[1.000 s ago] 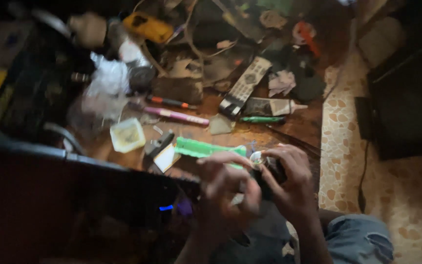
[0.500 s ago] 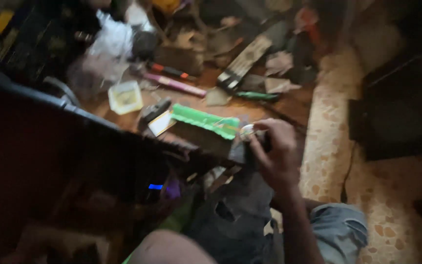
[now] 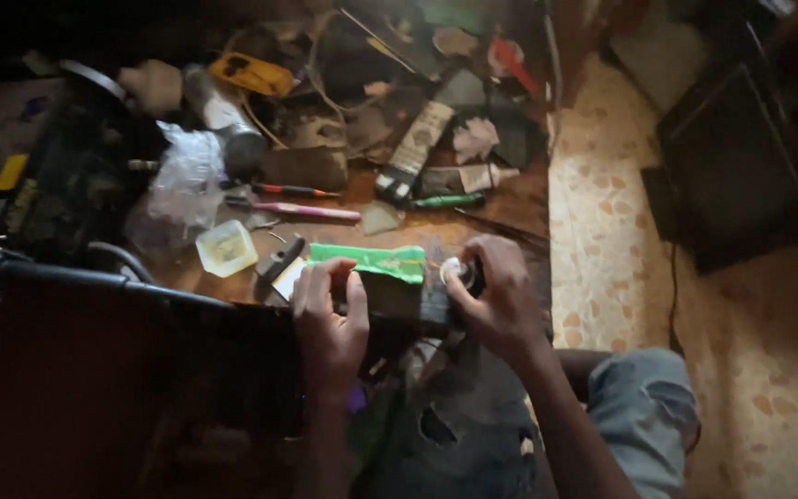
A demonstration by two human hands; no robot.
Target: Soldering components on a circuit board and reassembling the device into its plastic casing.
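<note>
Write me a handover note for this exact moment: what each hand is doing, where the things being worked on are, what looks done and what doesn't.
Left hand: grips the left end of a dark block-shaped part at the table's near edge.
Right hand: closed around the part's right end, fingers on a small white round piece.
Nearby: a green strip lies just behind the part, a small pale box to its left, a pink pen and a green screwdriver farther back.
Done: part picked up in both hands.
Left: whether the white piece is attached is too dark to tell.
</note>
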